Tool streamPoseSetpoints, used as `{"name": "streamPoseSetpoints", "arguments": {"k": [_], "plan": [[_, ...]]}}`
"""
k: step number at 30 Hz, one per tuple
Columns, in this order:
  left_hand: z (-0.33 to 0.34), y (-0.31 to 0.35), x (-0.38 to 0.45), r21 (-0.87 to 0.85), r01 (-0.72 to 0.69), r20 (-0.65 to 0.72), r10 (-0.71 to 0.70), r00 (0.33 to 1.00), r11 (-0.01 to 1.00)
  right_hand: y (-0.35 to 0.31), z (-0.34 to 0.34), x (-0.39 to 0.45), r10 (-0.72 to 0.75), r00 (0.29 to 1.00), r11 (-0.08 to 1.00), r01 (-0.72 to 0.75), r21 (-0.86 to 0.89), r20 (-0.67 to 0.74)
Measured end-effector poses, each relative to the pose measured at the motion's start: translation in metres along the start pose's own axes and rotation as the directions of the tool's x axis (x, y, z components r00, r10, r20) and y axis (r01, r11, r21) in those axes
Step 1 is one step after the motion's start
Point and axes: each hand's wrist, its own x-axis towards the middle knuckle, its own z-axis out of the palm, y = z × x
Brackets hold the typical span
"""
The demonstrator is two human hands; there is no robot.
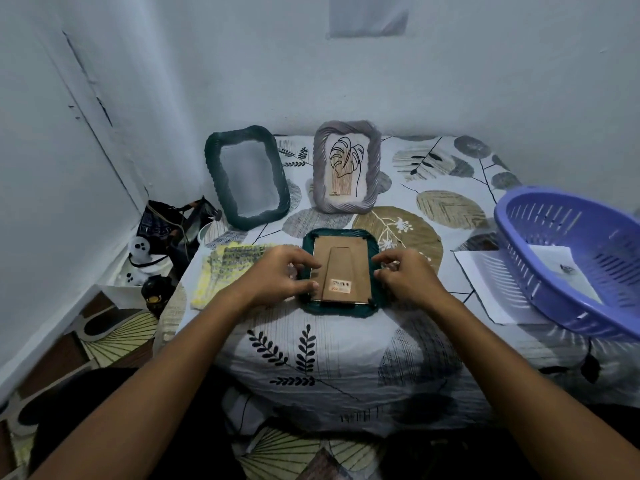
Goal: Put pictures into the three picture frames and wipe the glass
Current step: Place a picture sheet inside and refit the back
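Note:
A dark green frame point(341, 309) lies face down in the middle of the covered table, its brown cardboard back point(343, 268) with a barcode sticker facing up. My left hand point(280, 273) grips the frame's left edge, thumb on the cardboard near the lower left corner. My right hand point(403, 273) holds the right edge with curled fingers. Behind stand a dark green frame point(246, 174) with only glass showing and a grey frame point(346, 168) holding a leaf drawing. A yellow cloth point(227, 271) lies left of my left hand.
A purple plastic basket point(571, 261) stands at the right, on white paper sheets point(485, 282), with another sheet inside it. Bags and small figures point(152, 261) crowd the left floor corner by the wall. The table point(329, 358) wears a leaf-patterned cover.

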Motion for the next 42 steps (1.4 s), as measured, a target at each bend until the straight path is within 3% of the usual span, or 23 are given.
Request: {"name": "streamPoseSetpoints", "arguments": {"k": [6, 11, 26, 42], "plan": [[0.008, -0.006, 0.021, 0.153, 0.055, -0.118, -0.037, 0.992, 0.987, 0.001, 0.004, 0.016, 0.011, 1.000, 1.000, -0.011, -0.020, 0.013], [0.012, -0.010, 0.021, 0.169, 0.107, -0.125, -0.087, 0.988, 0.980, 0.001, 0.004, 0.019, 0.026, 1.000, 0.999, -0.025, -0.035, 0.018], [-0.003, -0.013, 0.007, 0.103, 0.016, 0.045, -0.021, 0.999, 0.995, -0.002, 0.003, -0.003, 0.013, 0.997, 0.999, -0.009, -0.054, 0.077], [-0.009, -0.011, 0.014, 0.015, 0.090, 0.141, -0.091, 0.986, 0.996, -0.006, 0.006, -0.007, 0.013, 0.998, 0.999, -0.011, -0.039, 0.058]]}}
